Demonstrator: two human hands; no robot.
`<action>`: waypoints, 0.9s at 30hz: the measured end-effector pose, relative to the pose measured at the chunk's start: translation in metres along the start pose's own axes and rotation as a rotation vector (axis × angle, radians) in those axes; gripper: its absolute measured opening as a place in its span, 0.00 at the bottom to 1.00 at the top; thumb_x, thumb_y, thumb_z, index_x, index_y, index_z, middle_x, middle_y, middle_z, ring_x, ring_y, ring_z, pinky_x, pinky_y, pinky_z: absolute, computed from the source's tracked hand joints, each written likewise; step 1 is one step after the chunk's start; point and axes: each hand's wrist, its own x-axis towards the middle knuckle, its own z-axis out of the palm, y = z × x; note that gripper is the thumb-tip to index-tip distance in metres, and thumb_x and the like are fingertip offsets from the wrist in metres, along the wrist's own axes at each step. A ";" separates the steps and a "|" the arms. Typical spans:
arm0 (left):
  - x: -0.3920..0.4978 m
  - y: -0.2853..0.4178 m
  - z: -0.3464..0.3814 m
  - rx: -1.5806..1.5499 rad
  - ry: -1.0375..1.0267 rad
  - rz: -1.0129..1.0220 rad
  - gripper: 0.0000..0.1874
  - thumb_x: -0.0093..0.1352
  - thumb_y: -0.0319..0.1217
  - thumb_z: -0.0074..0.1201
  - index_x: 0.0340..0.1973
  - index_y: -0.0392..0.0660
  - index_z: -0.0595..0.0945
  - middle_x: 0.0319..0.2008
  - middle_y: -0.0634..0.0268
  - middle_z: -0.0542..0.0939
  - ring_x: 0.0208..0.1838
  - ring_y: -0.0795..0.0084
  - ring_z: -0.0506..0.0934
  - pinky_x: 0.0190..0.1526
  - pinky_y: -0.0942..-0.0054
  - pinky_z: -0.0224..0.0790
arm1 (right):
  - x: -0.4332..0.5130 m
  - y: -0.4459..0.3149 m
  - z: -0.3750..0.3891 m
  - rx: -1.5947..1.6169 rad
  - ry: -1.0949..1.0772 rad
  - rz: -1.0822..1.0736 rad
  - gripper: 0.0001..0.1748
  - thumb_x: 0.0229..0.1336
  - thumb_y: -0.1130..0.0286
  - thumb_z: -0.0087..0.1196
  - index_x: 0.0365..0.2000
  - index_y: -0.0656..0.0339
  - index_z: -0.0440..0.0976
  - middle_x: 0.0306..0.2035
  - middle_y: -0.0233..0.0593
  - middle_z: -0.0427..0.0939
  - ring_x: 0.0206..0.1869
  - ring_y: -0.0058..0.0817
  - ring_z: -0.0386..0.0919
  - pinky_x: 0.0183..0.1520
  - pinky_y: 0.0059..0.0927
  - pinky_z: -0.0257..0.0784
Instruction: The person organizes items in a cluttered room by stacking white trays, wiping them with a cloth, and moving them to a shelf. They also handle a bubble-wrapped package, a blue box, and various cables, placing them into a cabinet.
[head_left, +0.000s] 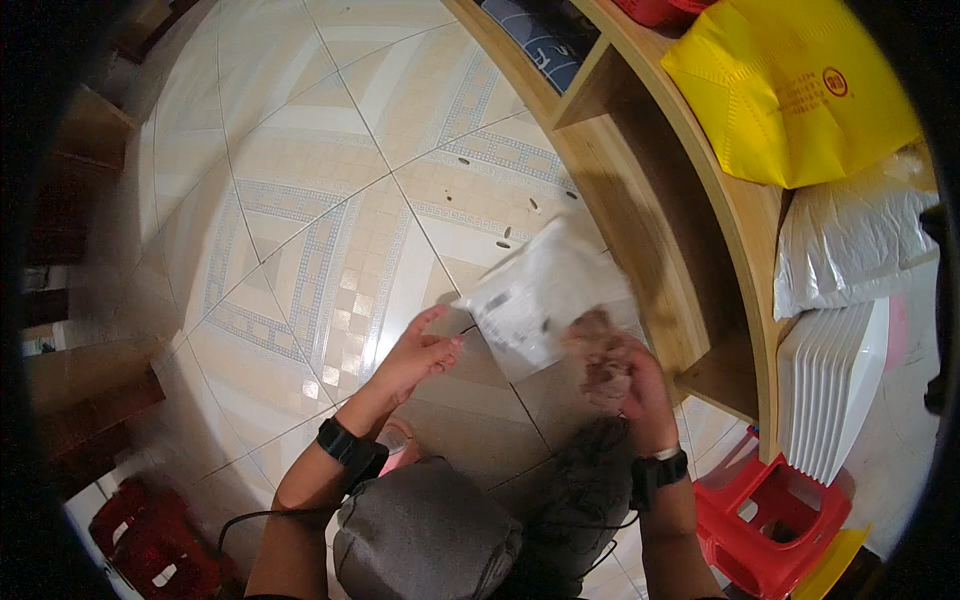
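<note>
My left hand (416, 356) is held over the tiled floor, fingers apart and nothing in them, near the left corner of a white plastic bag (551, 292). That bag is blurred and has dark print or a label on its near side. In my right hand (643, 382) is a crumpled brownish-pink thing (606, 364), too blurred to name. It overlaps the bag's right edge; whether the hand also grips the bag I cannot tell. Both wrists wear black straps with cables.
To the right stands a wooden shelf unit (731, 202). A yellow bag (780, 97), a silvery plastic package (855, 232) and stacked white trays (829, 390) are beside it. A red plastic stool (772, 517) stands near right. Small dark bits (502, 244) lie on the floor (300, 225).
</note>
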 end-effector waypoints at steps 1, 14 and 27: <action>0.002 -0.002 -0.002 -0.050 0.025 0.002 0.35 0.69 0.30 0.58 0.68 0.43 0.59 0.39 0.64 0.81 0.36 0.80 0.75 0.37 0.82 0.67 | -0.002 -0.002 0.000 -0.113 0.017 0.098 0.18 0.61 0.71 0.44 0.48 0.68 0.73 0.39 0.45 0.80 0.33 0.29 0.79 0.34 0.32 0.78; 0.019 0.005 -0.044 0.075 0.125 0.057 0.15 0.70 0.28 0.55 0.52 0.41 0.77 0.38 0.69 0.80 0.37 0.82 0.75 0.38 0.83 0.68 | 0.040 -0.057 -0.121 0.267 0.184 -0.151 0.13 0.66 0.63 0.44 0.39 0.59 0.75 0.41 0.41 0.78 0.42 0.34 0.77 0.46 0.37 0.74; 0.036 0.080 0.066 1.075 0.155 1.242 0.16 0.62 0.28 0.62 0.47 0.47 0.83 0.46 0.62 0.79 0.48 0.59 0.77 0.49 0.64 0.69 | 0.034 0.014 -0.004 0.239 -0.045 0.094 0.17 0.69 0.63 0.42 0.50 0.62 0.70 0.40 0.42 0.78 0.39 0.34 0.78 0.43 0.39 0.77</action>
